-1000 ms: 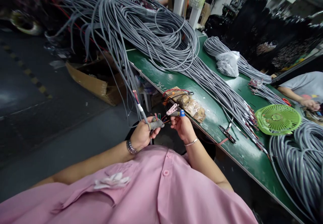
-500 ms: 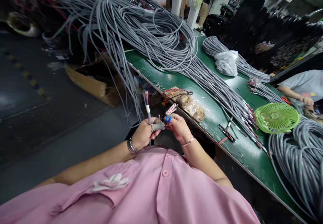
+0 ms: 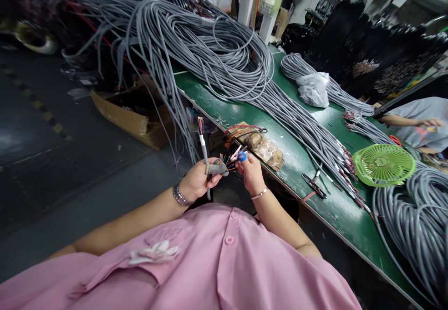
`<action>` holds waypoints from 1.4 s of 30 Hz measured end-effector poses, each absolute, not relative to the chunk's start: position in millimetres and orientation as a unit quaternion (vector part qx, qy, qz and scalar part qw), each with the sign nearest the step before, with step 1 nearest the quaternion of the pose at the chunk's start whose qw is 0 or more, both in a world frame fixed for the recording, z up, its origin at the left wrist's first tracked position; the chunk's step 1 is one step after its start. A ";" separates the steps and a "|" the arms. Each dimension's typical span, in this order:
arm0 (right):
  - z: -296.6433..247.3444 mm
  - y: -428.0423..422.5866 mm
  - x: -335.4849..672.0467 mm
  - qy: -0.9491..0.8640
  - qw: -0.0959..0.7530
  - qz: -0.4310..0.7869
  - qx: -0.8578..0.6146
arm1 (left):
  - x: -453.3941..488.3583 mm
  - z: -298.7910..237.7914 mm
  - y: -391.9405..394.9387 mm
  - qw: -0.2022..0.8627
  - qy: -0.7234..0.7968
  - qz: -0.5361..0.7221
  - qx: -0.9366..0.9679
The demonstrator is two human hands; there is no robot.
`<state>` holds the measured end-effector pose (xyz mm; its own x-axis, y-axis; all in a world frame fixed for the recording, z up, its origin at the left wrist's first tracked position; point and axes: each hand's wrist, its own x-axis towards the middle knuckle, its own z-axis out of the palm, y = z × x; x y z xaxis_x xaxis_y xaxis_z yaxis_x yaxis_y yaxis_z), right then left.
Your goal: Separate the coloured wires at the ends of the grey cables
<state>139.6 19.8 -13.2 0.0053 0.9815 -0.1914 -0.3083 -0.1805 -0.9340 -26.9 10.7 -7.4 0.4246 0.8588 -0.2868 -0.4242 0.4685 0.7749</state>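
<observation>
My left hand [image 3: 199, 179] is closed round a grey cable [image 3: 204, 150]. The cable stands upright above the fist, with a white band and a bunch of bared coloured wires [image 3: 200, 126] at its top. More thin coloured wires [image 3: 228, 164] fan out from the left fingertips towards the right hand. A grey covering shows on the left thumb. My right hand [image 3: 252, 174] is pinched just to the right of these wires, with a blue band round one digit. What lies between its fingertips is too small to tell. Close by is a pink clip-like piece [image 3: 235, 154].
A taped block [image 3: 262, 144] with red and orange wires sits at the green table's edge [image 3: 290, 179]. Large grey cable bundles [image 3: 210, 44] cover much of the table. Cutters [image 3: 314, 185] and a green fan [image 3: 384, 163] lie right. A co-worker [image 3: 420, 119] sits at far right.
My right hand has moved slightly up and right, away from the left fingertips. The coloured wires between the hands now show spread apart. The left hand still grips the cable.
</observation>
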 end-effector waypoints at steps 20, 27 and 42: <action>-18.3 29.4 136.7 -0.203 0.517 0.742 -0.376 | -22.1 -20.9 10.7 0.770 0.369 0.404 0.329; -10.1 21.3 137.0 -0.207 0.530 0.734 -0.371 | -14.7 -11.7 -11.5 0.705 0.397 0.490 0.324; -17.0 29.6 125.8 -0.172 0.552 0.729 -0.367 | 3.2 -4.5 -12.7 0.678 0.420 0.522 0.302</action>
<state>125.8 29.6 -17.0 -0.1222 0.9305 -0.3452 -0.6777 -0.3323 -0.6559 3.2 -12.7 -4.5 0.1017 0.9620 -0.2533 -0.4545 0.2715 0.8484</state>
